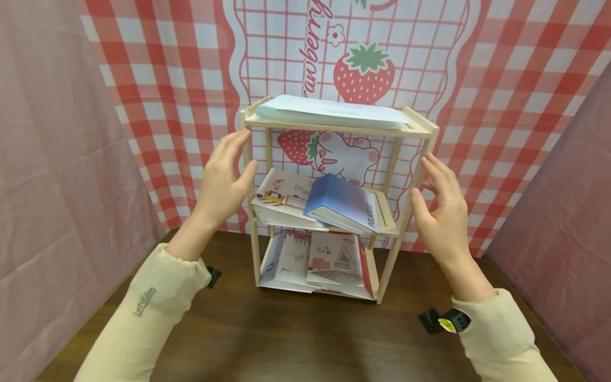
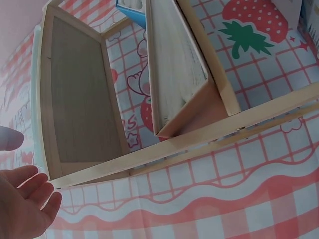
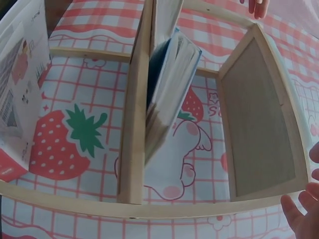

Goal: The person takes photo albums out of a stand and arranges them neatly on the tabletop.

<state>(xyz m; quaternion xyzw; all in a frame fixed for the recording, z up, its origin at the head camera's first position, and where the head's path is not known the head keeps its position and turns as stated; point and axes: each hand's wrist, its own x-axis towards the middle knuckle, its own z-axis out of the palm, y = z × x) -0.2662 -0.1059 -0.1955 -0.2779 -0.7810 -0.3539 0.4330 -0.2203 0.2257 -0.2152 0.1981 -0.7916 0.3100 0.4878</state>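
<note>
A small wooden shelf rack (image 1: 401, 225) with several levels stands before me. My left hand (image 1: 220, 178) is raised beside its left post, fingers extended and thumb apart. In the left wrist view, those fingertips reach the rack's top corner; whether they touch it I cannot tell. On the other side, my right hand (image 1: 441, 212) is at the right post, fingers gently bent around no object. A blue photo album (image 1: 340, 199) marked POLAROID leans over a white illustrated book (image 1: 281, 199) on the middle shelf. Across the top lies a flat, pale book or pad (image 1: 329, 109).
Below, the bottom shelf holds an illustrated book (image 1: 334, 260) and another pale book (image 1: 291, 260). The rack stands on a dark wooden table (image 1: 305, 334). Behind it hangs a checked strawberry curtain (image 1: 191, 69), with pink cloth (image 1: 62, 159) at both sides.
</note>
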